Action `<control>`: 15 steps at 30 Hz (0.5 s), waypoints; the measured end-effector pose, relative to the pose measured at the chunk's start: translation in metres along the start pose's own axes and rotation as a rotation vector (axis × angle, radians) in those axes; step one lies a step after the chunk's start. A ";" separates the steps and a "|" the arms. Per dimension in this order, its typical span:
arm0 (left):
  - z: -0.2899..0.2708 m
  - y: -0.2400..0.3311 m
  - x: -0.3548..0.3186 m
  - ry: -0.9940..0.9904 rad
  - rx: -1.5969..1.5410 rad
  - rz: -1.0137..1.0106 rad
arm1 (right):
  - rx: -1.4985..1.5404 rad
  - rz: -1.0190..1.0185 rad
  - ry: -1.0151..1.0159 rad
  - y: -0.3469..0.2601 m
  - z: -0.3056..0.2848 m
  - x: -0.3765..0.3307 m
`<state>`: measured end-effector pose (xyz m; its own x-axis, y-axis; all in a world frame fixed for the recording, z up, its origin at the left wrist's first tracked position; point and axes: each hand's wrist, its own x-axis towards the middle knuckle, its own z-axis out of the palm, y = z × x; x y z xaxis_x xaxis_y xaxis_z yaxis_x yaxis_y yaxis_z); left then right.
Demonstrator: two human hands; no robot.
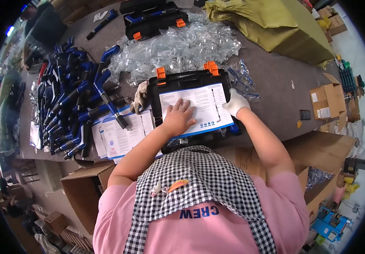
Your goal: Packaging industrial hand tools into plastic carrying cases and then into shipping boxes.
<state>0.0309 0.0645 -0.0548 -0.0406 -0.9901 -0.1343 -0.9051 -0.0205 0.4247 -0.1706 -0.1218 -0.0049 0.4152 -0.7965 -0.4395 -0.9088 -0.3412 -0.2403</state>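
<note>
An open black plastic tool case (152,91) with orange latches (211,67) lies in front of me. A printed instruction sheet (170,96) with a blue border rests across the case. My left hand (179,117), bare, lies flat on the sheet with its fingers spread. At the case's right side, my right hand (236,103) wears a white glove; its thumb is at the sheet's edge and its fingers curl along the case rim, partly hidden. Something blue shows in the case under the sheet's lower right corner. An empty pale glove (139,97) lies against the case's left side.
Blue-and-black tool handles (70,97) are piled at left, beside more printed sheets (125,133). Clear plastic bags (174,46) heap behind the case. Farther back sits another open case (155,21). A yellow-green cover (271,25) drapes a bulky shape; cardboard boxes (324,101) stand at right.
</note>
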 end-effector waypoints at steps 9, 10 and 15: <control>-0.001 -0.007 0.017 0.213 -0.045 -0.001 | -0.479 -0.910 0.045 -0.033 0.030 -0.078; -0.002 -0.027 0.020 0.421 -0.200 0.026 | -0.459 -0.932 0.148 -0.025 0.042 -0.070; -0.047 -0.115 0.046 0.651 -0.242 -0.744 | -0.378 -0.974 0.397 -0.024 0.053 -0.070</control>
<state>0.1532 0.0150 -0.0678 0.8013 -0.5967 0.0447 -0.4940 -0.6176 0.6120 -0.1759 -0.0317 -0.0138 0.9755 -0.1860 0.1171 -0.1846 -0.9825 -0.0231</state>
